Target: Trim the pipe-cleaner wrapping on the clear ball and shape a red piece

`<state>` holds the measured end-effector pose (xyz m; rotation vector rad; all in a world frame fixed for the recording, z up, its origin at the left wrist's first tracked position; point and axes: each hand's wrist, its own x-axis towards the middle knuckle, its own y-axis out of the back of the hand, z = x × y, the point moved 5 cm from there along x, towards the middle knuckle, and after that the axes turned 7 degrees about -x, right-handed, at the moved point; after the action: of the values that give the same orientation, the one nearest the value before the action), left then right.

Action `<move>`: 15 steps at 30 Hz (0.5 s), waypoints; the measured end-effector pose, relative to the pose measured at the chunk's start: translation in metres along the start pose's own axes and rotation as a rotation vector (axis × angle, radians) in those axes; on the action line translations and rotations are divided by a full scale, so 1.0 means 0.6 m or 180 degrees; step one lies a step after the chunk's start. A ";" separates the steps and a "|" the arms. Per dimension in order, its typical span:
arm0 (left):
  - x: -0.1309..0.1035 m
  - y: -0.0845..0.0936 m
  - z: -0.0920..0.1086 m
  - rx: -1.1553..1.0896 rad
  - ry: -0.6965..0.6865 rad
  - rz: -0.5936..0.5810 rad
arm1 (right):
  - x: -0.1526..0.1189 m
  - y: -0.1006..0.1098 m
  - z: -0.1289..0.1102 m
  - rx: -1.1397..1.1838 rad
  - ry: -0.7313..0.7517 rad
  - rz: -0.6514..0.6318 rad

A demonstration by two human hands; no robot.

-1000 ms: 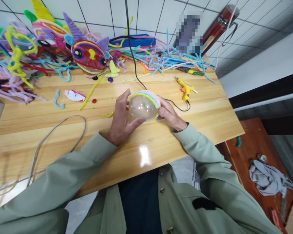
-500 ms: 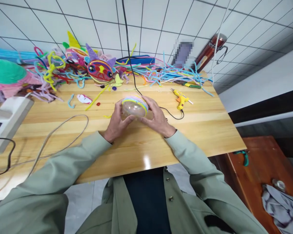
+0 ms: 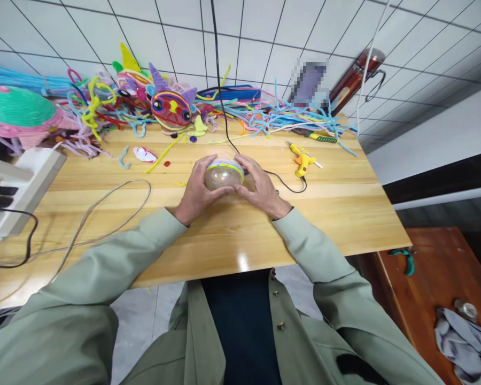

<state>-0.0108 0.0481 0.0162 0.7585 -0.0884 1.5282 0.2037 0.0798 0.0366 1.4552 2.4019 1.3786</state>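
Both my hands are wrapped round a clear plastic ball (image 3: 223,176) over the middle of the wooden table. Pink, blue and yellow fuzzy strips, which look like pipe cleaners, band its far side. My left hand (image 3: 198,188) grips the ball's left side, fingers behind and thumb in front. On the right side my right hand (image 3: 260,187) does the same, and the thumbs meet near the front. Part of the ball is hidden by my fingers. Right of my hands lies a yellow glue gun (image 3: 302,160) with a black cord.
Pipe cleaners (image 3: 272,115) in many colours pile along the wall. Among them stand a red horned animal head (image 3: 170,109) and a green-topped figure (image 3: 20,112). A white power strip (image 3: 40,171) sits at left, a loose cable (image 3: 104,195) beside it. A brown flask (image 3: 356,77) leans at back right.
The whole view has shifted slightly to the left and downward. My hands still hold the ball in nearly the same place, with the thumbs now closer together.
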 end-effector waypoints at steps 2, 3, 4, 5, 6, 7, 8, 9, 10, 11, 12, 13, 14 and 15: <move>0.000 0.000 -0.007 -0.0019 0.0033 -0.0013 | 0.000 -0.003 0.000 -0.0015 -0.0012 -0.0088; 0.000 0.001 -0.010 -0.0046 0.0038 -0.0037 | 0.001 -0.004 0.000 -0.0025 -0.0014 -0.0135; 0.000 0.001 -0.011 -0.0076 0.0026 -0.0073 | 0.001 -0.005 0.000 -0.0038 -0.0010 -0.0172; -0.001 0.001 -0.012 -0.0101 0.0005 -0.0114 | 0.001 -0.006 -0.001 -0.0060 0.0004 -0.0185; 0.000 0.001 -0.013 -0.0117 -0.0019 -0.0158 | 0.001 -0.005 -0.001 -0.0092 0.0024 -0.0170; 0.000 0.001 -0.013 -0.0125 -0.0043 -0.0203 | 0.001 -0.004 -0.003 -0.0134 0.0055 -0.0134; 0.001 0.001 -0.013 -0.0128 -0.0068 -0.0246 | 0.001 -0.002 -0.005 -0.0181 0.0092 -0.0088; 0.002 0.001 -0.012 -0.0131 -0.0097 -0.0281 | 0.001 0.000 -0.008 -0.0229 0.0128 -0.0045; 0.003 0.001 -0.012 -0.0140 -0.0130 -0.0307 | 0.001 0.003 -0.011 -0.0274 0.0155 -0.0016; 0.004 0.001 -0.012 -0.0157 -0.0162 -0.0321 | 0.002 0.004 -0.015 -0.0312 0.0173 -0.0010; 0.006 0.000 -0.012 -0.0176 -0.0187 -0.0327 | 0.002 0.006 -0.018 -0.0347 0.0181 -0.0034; 0.008 -0.001 -0.013 -0.0194 -0.0198 -0.0326 | 0.003 0.007 -0.021 -0.0385 0.0175 -0.0079; 0.010 -0.002 -0.014 -0.0209 -0.0197 -0.0323 | 0.004 0.008 -0.024 -0.0428 0.0158 -0.0130; 0.012 -0.003 -0.015 -0.0223 -0.0192 -0.0324 | 0.005 0.011 -0.027 -0.0475 0.0139 -0.0166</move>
<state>-0.0121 0.0590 0.0122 0.7423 -0.1454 1.3991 0.1996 0.0725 0.0521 1.3313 2.2871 1.5554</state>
